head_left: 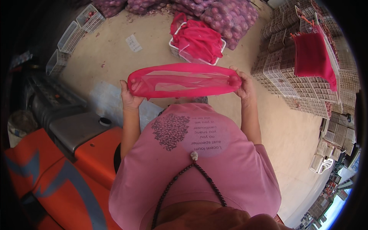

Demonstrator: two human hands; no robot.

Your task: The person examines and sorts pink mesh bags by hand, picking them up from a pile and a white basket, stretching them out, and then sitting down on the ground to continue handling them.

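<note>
I hold a red mesh bag [184,81] stretched wide open in front of my chest. My left hand [129,96] grips its left end and my right hand [243,85] grips its right end. The bag's mouth forms a long flat oval and nothing shows inside it. Beyond it on the ground stands a white plastic crate [180,51] heaped with more red mesh bags [197,38]. My pink shirt and a dark bead necklace fill the lower middle of the view.
Filled mesh sacks of red onions [230,17] lie at the far edge. Stacks of white crates [291,76] stand at the right, one draped with a red bag [314,57]. An orange machine [57,168] sits at my left, with several empty crates [71,36] beyond it.
</note>
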